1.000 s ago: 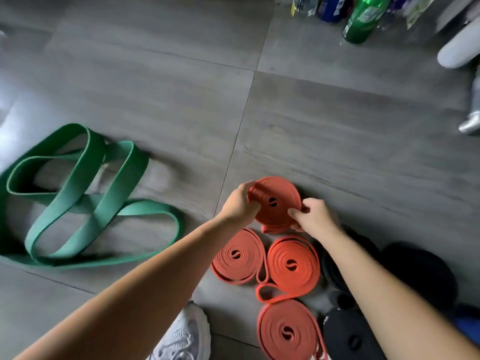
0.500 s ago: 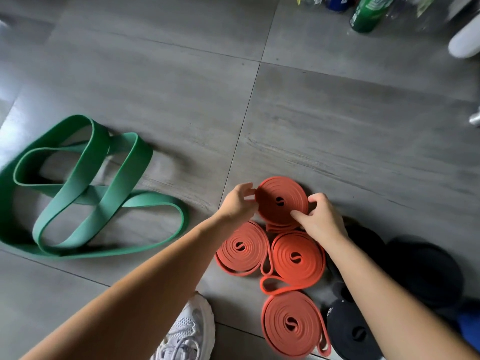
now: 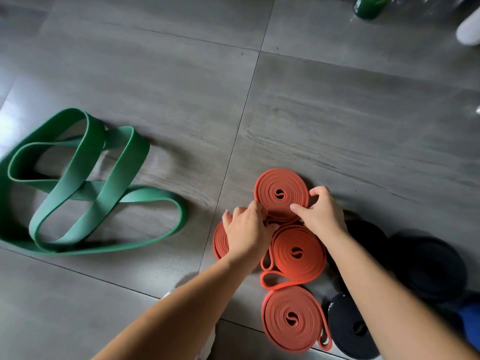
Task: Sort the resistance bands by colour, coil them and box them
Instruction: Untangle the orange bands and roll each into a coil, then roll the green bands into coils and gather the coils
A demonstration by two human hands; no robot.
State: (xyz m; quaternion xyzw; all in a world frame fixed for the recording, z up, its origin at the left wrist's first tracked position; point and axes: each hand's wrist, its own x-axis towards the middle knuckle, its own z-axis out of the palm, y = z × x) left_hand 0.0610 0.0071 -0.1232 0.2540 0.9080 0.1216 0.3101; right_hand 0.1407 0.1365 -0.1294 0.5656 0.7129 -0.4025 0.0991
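Orange coil (image 3: 281, 193), raised earlier, now lies flat.

The top orange coil (image 3: 281, 194), held tilted up between both hands a second ago, now lies flat on the floor (image 3: 337, 113), at 12 o'clock of the orange group. The left hand (image 3: 246, 229) has slid from the coil's 9 o'clock edge down to its 7 o'clock rim and now covers most of the left orange coil (image 3: 220, 241). The right hand (image 3: 320, 215) has opened wider along the rim, thumb at 3 o'clock, forefinger at 5 o'clock. The view has dipped, so the green bottle (image 3: 367, 6) at 1 o'clock is nearly out of frame.
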